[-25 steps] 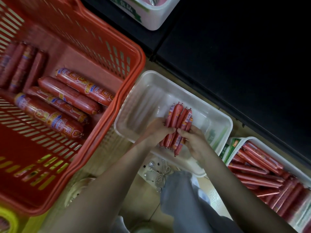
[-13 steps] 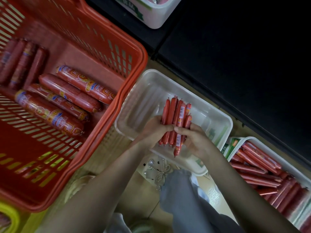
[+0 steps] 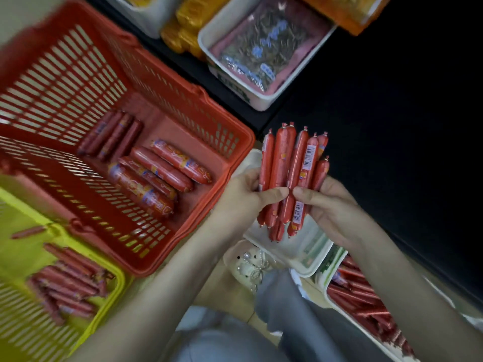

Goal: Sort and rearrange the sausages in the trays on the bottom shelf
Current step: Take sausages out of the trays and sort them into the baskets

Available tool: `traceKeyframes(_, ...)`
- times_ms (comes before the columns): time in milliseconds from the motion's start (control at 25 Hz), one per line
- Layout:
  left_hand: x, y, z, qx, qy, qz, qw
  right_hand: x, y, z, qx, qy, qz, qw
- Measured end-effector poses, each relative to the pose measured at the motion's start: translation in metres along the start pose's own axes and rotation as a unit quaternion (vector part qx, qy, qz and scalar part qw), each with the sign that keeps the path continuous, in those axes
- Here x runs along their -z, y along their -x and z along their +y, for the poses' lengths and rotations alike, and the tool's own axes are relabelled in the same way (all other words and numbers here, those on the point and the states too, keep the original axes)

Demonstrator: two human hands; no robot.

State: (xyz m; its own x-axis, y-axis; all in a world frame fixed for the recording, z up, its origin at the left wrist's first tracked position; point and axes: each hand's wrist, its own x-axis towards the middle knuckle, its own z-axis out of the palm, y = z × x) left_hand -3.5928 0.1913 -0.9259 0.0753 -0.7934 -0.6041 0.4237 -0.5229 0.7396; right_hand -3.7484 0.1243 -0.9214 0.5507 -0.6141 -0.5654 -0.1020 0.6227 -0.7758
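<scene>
A bundle of several thin red sausages (image 3: 292,168) stands upright in front of me, lifted above the white tray (image 3: 295,250). My left hand (image 3: 243,197) grips the bundle from the left and my right hand (image 3: 326,205) grips it from the right, thumbs meeting across its middle. The white tray is mostly hidden behind the hands and the bundle. A second white tray (image 3: 329,300) at the lower right is packed with thin red sausages (image 3: 366,307).
A red basket (image 3: 230,163) on the left holds thick sausages (image 3: 156,176) and darker ones. A yellow basket (image 3: 115,291) at the lower left holds thin sausages. On the dark shelf above sit a white tub (image 3: 258,100) of snack packs and orange packets (image 3: 183,27).
Both hands have lifted the sausage bundle up out of the white tray. The view has swung, bringing the yellow basket and the upper shelf goods into sight.
</scene>
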Motion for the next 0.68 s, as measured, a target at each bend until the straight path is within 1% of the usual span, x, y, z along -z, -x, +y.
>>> traceKeyframes(160, 0.024, 0.064, 0.049, -0.081, 0.033, 0.044, 0.995, -0.065, 0.016, -0.051, 0.033, 0.053, -0.058, 0.996)
traceKeyframes(320, 0.069, 0.125, 0.065, -0.135, 0.024, 0.155, 0.978, -0.144, 0.020, -0.065, 0.032, 0.103, -0.137, 0.985)
traceKeyframes(440, 0.124, 0.173, 0.059, -0.141, 0.038, 0.253, 0.956, -0.220, 0.015, -0.047, 0.007, 0.131, -0.207, 0.969)
traceKeyframes(520, 0.167, 0.202, 0.046, -0.129, 0.061, 0.291, 0.946, -0.275, 0.007, -0.025, -0.015, 0.148, -0.248, 0.957)
traceKeyframes(680, 0.253, 0.246, 0.001, -0.091, 0.125, 0.384, 0.910, -0.374, -0.020, 0.046, -0.091, 0.189, -0.290, 0.934)
